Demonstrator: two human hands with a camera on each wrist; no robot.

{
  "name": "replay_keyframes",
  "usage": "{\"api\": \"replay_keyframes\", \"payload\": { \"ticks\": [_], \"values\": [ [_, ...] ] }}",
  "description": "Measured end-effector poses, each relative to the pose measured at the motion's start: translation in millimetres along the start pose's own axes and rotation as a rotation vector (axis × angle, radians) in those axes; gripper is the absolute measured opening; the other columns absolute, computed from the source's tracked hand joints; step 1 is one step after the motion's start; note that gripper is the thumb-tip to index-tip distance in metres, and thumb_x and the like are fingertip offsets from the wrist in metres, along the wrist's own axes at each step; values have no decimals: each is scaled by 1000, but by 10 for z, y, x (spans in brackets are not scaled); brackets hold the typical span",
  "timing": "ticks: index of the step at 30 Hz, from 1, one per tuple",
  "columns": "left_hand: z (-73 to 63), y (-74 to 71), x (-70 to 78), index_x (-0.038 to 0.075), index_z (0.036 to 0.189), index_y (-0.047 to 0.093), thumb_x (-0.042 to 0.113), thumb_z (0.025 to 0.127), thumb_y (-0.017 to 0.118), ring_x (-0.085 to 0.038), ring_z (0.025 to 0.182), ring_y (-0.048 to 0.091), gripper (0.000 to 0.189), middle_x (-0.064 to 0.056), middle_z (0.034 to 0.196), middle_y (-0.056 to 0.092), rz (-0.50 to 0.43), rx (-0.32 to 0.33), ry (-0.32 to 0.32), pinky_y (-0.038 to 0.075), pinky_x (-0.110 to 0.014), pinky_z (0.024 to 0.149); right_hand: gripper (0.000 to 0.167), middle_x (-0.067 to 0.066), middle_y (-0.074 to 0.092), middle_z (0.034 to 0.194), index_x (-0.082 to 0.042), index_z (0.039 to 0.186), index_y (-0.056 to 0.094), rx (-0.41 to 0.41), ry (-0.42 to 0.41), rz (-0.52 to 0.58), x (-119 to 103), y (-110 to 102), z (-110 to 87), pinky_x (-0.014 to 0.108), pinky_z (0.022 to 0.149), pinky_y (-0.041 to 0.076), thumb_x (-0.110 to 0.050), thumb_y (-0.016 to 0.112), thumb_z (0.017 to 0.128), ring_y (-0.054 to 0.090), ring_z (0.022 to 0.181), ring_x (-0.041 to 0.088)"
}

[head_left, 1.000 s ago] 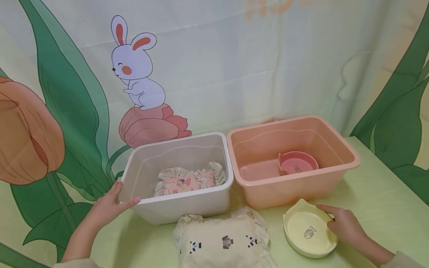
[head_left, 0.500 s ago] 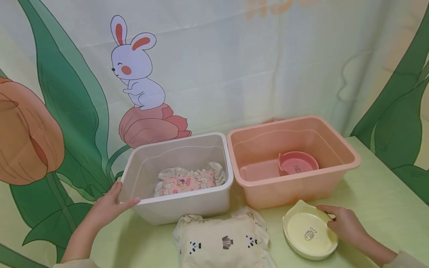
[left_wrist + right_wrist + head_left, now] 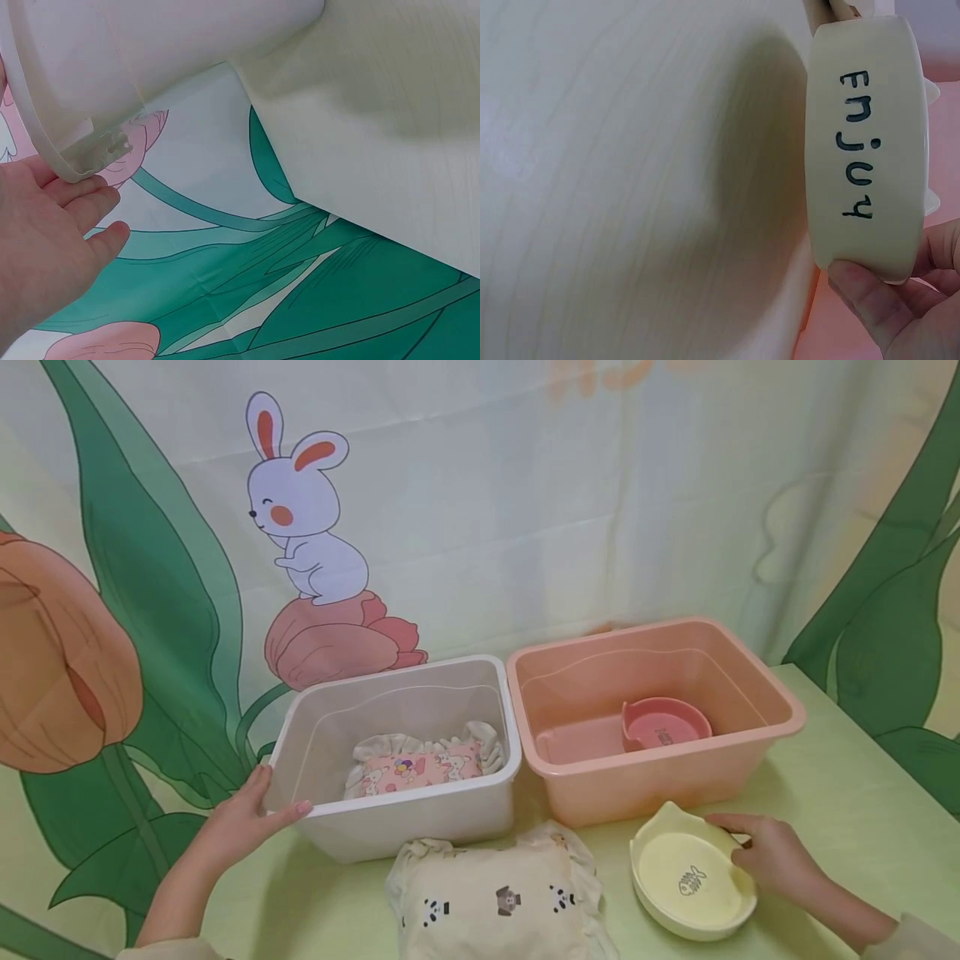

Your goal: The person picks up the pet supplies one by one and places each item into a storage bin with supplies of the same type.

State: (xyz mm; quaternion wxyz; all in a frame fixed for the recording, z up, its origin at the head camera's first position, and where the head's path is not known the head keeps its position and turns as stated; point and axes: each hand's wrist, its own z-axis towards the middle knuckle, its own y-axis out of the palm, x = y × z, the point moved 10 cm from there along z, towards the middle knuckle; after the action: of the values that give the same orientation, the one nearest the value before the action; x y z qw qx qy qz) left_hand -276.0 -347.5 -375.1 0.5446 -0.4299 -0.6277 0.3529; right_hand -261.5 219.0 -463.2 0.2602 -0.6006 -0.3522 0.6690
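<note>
Printed cloth (image 3: 465, 502) backs the green table (image 3: 840, 785). From the head, I see the left hand (image 3: 242, 818) grasping a white tub (image 3: 420, 827) by its corner, the right hand (image 3: 780, 862) pinching a yellow bowl (image 3: 675, 877) before a peach tub (image 3: 645, 787). Left wrist: fingertips (image 3: 107, 199) meet the rim (image 3: 34, 127). Right wrist: the bowl's side (image 3: 896, 142) reads "Enjoy".

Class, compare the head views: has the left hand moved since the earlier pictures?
No: the left hand stays at the same corner of the white bin.
</note>
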Motion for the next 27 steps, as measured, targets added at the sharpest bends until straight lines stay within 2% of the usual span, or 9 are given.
{"api": "replay_keyframes", "payload": {
  "ticks": [6,13,14,17,21,27],
  "values": [
    [-5,-12,19,-3,140,1,56,83,47,-50,120,31,95,-30,143,10,-1,2,0,33,-62,86,45,22,63,103,4,106,62,2,-48,-17,-46,-30,12,18,52,43,13,56,62,58,78,19],
    [-2,-30,35,-4,140,2,56,83,47,-51,119,32,95,-31,142,12,6,13,5,33,-62,85,47,24,62,104,4,107,62,-16,-87,19,-100,-64,29,18,51,43,13,55,61,58,76,17],
    [0,-31,36,-4,140,2,56,83,47,-51,119,32,95,-31,142,12,8,14,6,33,-62,85,46,23,63,102,4,105,63,2,-110,28,-114,-79,34,18,49,42,13,55,60,58,74,15],
    [7,-34,36,-5,140,3,57,83,47,-51,119,32,95,-32,141,12,18,15,6,33,-62,85,46,23,63,101,4,104,63,-2,-134,47,-150,-95,33,18,49,42,13,54,60,58,77,17],
    [13,-29,27,-6,139,3,57,82,46,-52,119,30,96,-32,141,11,26,9,2,33,-62,86,46,21,63,103,3,105,63,-40,-112,34,-189,-118,30,18,52,44,13,53,61,58,86,20],
    [6,-21,16,-7,139,3,57,83,46,-52,119,29,95,-32,141,10,30,11,7,32,-63,86,47,21,63,103,3,107,62,-69,-97,33,-255,-152,13,19,50,42,13,53,62,56,81,14]
  ]
}}
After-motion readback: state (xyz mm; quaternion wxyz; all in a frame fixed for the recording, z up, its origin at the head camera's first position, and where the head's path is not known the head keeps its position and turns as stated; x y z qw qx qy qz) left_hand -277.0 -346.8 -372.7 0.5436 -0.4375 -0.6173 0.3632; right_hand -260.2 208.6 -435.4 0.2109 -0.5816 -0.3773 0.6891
